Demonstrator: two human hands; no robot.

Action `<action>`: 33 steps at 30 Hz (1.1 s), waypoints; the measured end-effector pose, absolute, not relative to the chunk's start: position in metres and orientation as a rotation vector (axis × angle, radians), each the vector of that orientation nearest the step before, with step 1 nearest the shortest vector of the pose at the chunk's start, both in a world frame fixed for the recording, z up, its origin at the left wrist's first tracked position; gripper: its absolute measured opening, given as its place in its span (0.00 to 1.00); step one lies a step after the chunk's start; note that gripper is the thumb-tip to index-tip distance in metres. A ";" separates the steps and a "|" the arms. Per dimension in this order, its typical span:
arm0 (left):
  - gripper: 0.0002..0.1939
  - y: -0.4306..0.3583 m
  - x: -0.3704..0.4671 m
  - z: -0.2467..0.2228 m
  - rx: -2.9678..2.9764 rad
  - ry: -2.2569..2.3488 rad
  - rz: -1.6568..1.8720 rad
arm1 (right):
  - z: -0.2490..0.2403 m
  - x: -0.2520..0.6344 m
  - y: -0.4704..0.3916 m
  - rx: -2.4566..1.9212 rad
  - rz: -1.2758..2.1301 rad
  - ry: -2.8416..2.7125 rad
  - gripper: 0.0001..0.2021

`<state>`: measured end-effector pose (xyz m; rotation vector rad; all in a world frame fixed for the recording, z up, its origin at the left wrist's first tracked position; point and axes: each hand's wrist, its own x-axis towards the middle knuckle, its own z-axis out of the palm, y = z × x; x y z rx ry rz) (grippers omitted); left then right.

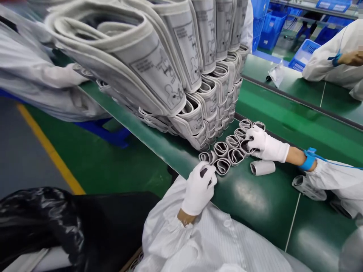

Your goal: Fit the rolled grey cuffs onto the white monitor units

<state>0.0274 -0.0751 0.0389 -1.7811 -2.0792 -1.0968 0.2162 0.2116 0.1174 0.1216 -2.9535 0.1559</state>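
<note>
Although the stacked grey rolls (159, 71), towering toward 12 o'clock in the head view, bear printed panels with small lettering and line drawings of figures, the wording is too small to read. Between 3 and 4 o'clock, a double row of small rolls (233, 141) stands on end on the green counter (252, 207). At 5 o'clock the gloved left hand (199, 187) has its fingers curled to a narrow grip, touching the near end of the row; whether it holds anything I cannot tell. At 3 o'clock the gloved right hand (263, 144), a blue band (308, 158) at its wrist, bends its fingers narrowly over a roll farther along, touching it; whether that grip is closed round it I cannot tell. Just beside this hand, on its 6 o'clock side, a single roll (263, 168) lies on its side. Toward 10 o'clock a co-worker's gloved hand (64, 75) is near the stack.
</note>
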 end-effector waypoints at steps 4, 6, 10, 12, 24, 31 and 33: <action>0.23 -0.071 0.033 0.043 -1.831 -2.060 -1.155 | 0.127 0.223 0.230 0.187 0.327 -3.007 0.07; 0.23 -0.070 0.035 0.044 -1.830 -2.045 -1.210 | 0.141 0.223 0.228 0.185 0.334 -3.035 0.08; 0.21 -0.067 0.038 0.043 -1.791 -2.000 -1.328 | 0.171 0.216 0.187 0.077 0.224 -2.943 0.20; 0.20 -0.066 0.038 0.043 -1.774 -1.975 -1.372 | 0.172 0.208 0.158 0.079 0.219 -2.936 0.25; 0.19 -0.067 0.022 0.040 -1.608 -1.971 -1.405 | 0.124 0.218 0.125 0.028 0.628 -2.825 0.08; 0.25 -0.071 0.018 0.039 -1.624 -1.954 -1.390 | 0.142 0.247 0.127 -0.100 0.459 -2.991 0.23; 0.25 -0.073 0.016 0.037 -1.642 -1.961 -1.369 | 0.146 0.250 0.129 -0.217 0.420 -3.045 0.24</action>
